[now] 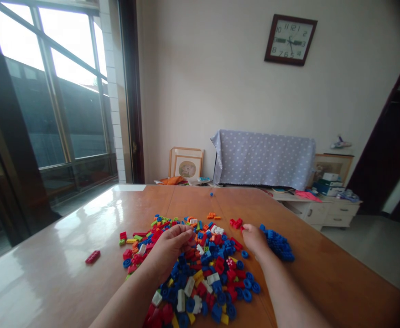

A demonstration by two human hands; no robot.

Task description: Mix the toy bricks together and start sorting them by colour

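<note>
A heap of toy building bricks (216, 264) in red, blue, white, yellow, green and orange spreads over the table in front of me. Above its upper left part is my left hand (177, 239), thumb and fingers pinched together; what they hold, if anything, is hidden. To the right of the heap, my right hand (254, 239) has its fingertips closed on a small red brick at the edge of a little group of red bricks (236, 222). Just beyond that hand, on its right, lies a cluster of blue bricks (280, 246).
The bricks lie on a glossy brown table (66, 282). A few orange bricks (212, 216) sit behind the heap, and one red brick (93, 257) lies apart at left. A low white cabinet (326, 213) and a cloth-covered object (264, 157) stand beyond the table.
</note>
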